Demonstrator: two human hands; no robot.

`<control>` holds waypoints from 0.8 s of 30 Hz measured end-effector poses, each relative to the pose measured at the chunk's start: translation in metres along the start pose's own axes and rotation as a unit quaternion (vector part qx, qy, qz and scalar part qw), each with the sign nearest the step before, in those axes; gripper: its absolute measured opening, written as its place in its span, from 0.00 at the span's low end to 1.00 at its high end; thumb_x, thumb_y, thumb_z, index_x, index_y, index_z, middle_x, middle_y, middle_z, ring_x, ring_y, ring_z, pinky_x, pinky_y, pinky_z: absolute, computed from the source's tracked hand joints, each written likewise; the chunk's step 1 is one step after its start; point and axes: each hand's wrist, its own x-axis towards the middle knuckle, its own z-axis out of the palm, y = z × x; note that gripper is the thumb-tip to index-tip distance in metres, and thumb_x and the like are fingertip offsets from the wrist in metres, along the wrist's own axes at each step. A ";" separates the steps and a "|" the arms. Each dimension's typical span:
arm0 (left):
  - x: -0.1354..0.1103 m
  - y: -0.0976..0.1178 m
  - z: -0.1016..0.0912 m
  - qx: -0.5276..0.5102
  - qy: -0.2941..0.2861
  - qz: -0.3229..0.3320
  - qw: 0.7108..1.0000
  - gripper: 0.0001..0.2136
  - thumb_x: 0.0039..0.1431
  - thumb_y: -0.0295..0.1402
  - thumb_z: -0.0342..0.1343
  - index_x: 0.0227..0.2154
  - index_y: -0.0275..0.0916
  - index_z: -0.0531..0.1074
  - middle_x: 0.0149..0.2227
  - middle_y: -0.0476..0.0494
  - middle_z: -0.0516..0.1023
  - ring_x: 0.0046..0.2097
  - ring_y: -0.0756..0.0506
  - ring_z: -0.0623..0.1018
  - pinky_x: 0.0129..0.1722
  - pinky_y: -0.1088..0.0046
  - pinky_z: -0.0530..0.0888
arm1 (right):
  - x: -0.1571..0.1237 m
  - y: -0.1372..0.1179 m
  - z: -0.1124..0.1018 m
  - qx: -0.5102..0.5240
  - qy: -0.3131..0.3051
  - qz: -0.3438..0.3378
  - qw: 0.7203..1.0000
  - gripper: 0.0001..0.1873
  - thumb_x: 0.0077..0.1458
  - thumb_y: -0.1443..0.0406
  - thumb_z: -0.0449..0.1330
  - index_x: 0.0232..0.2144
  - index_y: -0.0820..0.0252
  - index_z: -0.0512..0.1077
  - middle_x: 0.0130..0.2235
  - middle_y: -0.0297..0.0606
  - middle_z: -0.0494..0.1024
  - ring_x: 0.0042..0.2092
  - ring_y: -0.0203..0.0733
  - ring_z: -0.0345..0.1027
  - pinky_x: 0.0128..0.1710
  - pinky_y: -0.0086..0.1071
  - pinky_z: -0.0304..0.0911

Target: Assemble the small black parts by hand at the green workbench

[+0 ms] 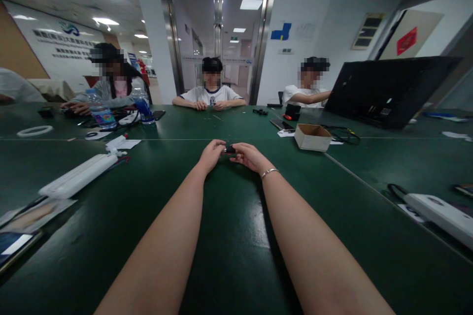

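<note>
Straight ahead over the green table point(229, 236), both my arms reach out and my hands come close together. Between them is a small black object with a shiny metal-like end point(230, 149), too small to name its kind. My left hand point(213, 155) pinches its shiny end with thumb and forefinger. On the other side, my right hand point(252, 156) grips the black part, its fingers curled and partly hiding it. A silver bracelet point(269, 172) circles my right wrist.
A white power strip point(79, 175), water bottles point(100, 110) and a phone point(16, 251) lie leftward. To the right are a small cardboard box point(313, 139), a black monitor point(388, 91) and another white power strip point(439, 214). Several people sit across the table.
</note>
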 end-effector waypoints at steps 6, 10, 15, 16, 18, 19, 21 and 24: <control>0.003 -0.005 -0.001 -0.001 0.013 0.007 1.000 0.13 0.53 0.32 0.51 0.42 0.37 0.69 0.24 0.50 0.68 0.24 0.52 0.67 0.25 0.78 0.62 | 0.000 0.000 0.000 0.003 -0.006 -0.004 1.000 0.06 0.59 0.73 0.57 0.29 0.65 0.68 0.26 0.37 0.74 0.17 0.27 0.58 0.34 0.33 0.73; 0.003 -0.005 -0.001 0.003 -0.010 0.007 1.000 0.13 0.54 0.31 0.49 0.42 0.36 0.70 0.23 0.50 0.69 0.24 0.51 0.67 0.26 0.77 0.63 | -0.001 0.000 0.000 0.004 -0.001 -0.003 1.000 0.06 0.59 0.74 0.56 0.29 0.65 0.69 0.23 0.34 0.71 0.16 0.27 0.58 0.33 0.34 0.73; 0.000 -0.003 0.000 0.012 0.006 0.003 1.000 0.12 0.53 0.34 0.52 0.40 0.36 0.70 0.27 0.48 0.70 0.26 0.51 0.67 0.26 0.77 0.64 | -0.001 0.000 0.001 0.003 0.006 -0.006 1.000 0.07 0.59 0.75 0.56 0.29 0.65 0.68 0.23 0.34 0.72 0.16 0.26 0.58 0.33 0.34 0.74; 0.001 -0.003 0.000 0.009 0.000 -0.003 1.000 0.12 0.55 0.35 0.50 0.40 0.36 0.70 0.27 0.48 0.69 0.25 0.51 0.67 0.26 0.77 0.63 | -0.001 0.000 0.001 0.002 0.005 -0.006 1.000 0.06 0.58 0.75 0.56 0.29 0.65 0.68 0.23 0.34 0.72 0.17 0.26 0.58 0.33 0.34 0.74; 0.001 -0.004 0.000 0.008 -0.008 0.000 1.000 0.12 0.56 0.34 0.49 0.40 0.36 0.70 0.26 0.48 0.69 0.24 0.52 0.66 0.25 0.77 0.63 | -0.001 0.000 0.001 0.002 0.006 -0.001 1.000 0.06 0.59 0.75 0.56 0.29 0.65 0.69 0.23 0.34 0.72 0.16 0.27 0.58 0.34 0.35 0.74; 0.001 -0.004 0.000 0.011 -0.007 0.006 1.000 0.12 0.55 0.33 0.50 0.41 0.36 0.70 0.26 0.49 0.69 0.24 0.52 0.66 0.25 0.77 0.63 | -0.001 -0.001 0.001 0.001 0.008 0.001 1.000 0.07 0.59 0.75 0.56 0.29 0.65 0.69 0.23 0.34 0.72 0.16 0.27 0.58 0.34 0.35 0.74; 0.002 -0.004 0.000 0.011 0.002 0.006 1.000 0.13 0.53 0.32 0.51 0.41 0.37 0.70 0.27 0.49 0.69 0.25 0.52 0.67 0.25 0.78 0.62 | -0.001 -0.001 0.001 0.002 0.011 0.002 1.000 0.07 0.60 0.75 0.55 0.29 0.65 0.68 0.23 0.34 0.72 0.16 0.26 0.57 0.33 0.35 0.74; 0.002 -0.003 0.000 -0.001 -0.009 -0.018 1.000 0.12 0.56 0.34 0.48 0.40 0.35 0.70 0.25 0.48 0.69 0.24 0.52 0.66 0.23 0.78 0.62 | -0.001 -0.001 0.002 0.003 0.007 -0.003 1.000 0.08 0.60 0.75 0.54 0.29 0.65 0.68 0.24 0.35 0.73 0.16 0.26 0.58 0.33 0.35 0.74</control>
